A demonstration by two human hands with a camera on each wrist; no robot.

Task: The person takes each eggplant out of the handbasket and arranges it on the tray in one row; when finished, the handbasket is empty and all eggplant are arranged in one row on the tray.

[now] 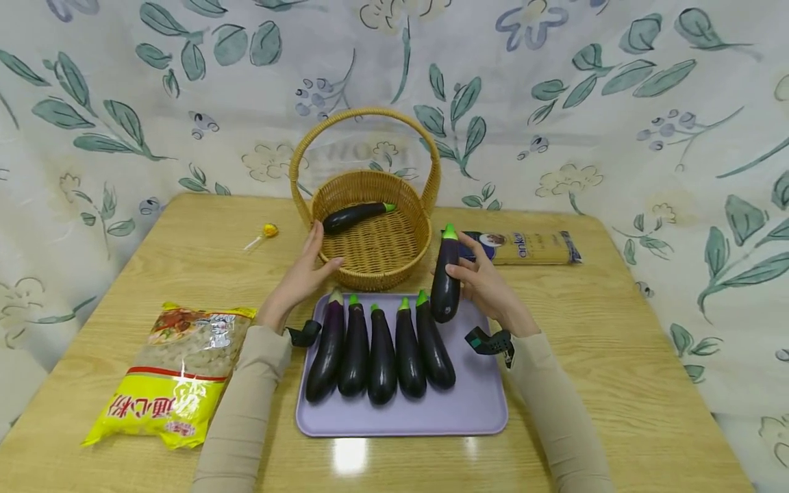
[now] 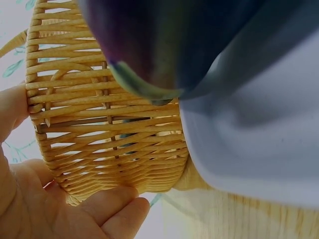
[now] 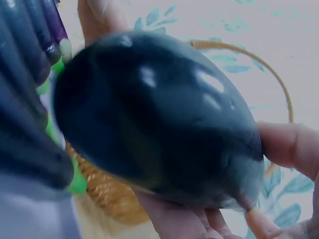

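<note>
My right hand (image 1: 483,281) grips a dark eggplant (image 1: 445,287), held upright with its green cap on top, above the right part of a lilac tray (image 1: 474,404). The right wrist view has the eggplant (image 3: 159,119) large and close, with fingers around it. Spread fingers of my left hand (image 1: 298,277) rest against the outer left side of a wicker basket (image 1: 376,279); the left wrist view shows them touching its woven wall (image 2: 109,139). One eggplant (image 1: 351,218) lies inside the basket. Several more eggplants (image 1: 382,356) lie side by side on the tray.
A yellow pasta bag (image 1: 169,376) lies at the left. The lollipop (image 1: 265,234) is left of the basket. Behind my right hand lies a long spaghetti pack (image 1: 530,248). The basket's tall handle (image 1: 364,111) arches up before a floral cloth (image 1: 524,89).
</note>
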